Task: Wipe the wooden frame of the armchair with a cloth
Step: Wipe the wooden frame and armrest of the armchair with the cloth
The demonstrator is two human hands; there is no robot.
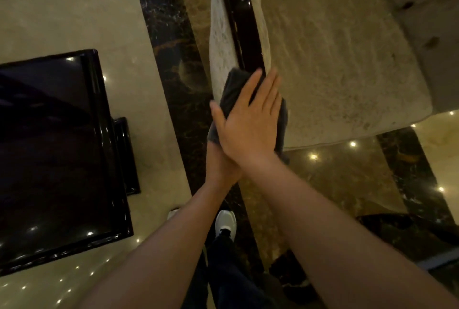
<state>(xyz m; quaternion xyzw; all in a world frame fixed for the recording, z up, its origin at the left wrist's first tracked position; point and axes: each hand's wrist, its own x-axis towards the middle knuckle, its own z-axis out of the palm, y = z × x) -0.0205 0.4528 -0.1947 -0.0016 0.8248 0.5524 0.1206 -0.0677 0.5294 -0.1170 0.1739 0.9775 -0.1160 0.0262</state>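
The armchair's dark glossy wooden frame (pixel 239 13) runs as a narrow strip along the top of the arm, between pale patterned upholstery. A dark grey cloth (pixel 233 87) is draped over the near end of that strip. My right hand (pixel 248 122) lies flat on the cloth, fingers straight and together, thumb hooked over the cloth's left edge. My left hand (pixel 218 164) sits just below and partly under the right one, at the cloth's lower end; its fingers are hidden. The beige seat cushion (pixel 335 60) lies to the right.
A glossy black low table (pixel 49 147) stands on the left, close to the chair. The polished marble floor (pixel 62 10) has dark bands. My white shoe (pixel 224 221) is below the hands. The tufted chair back (pixel 427 23) is at the upper right.
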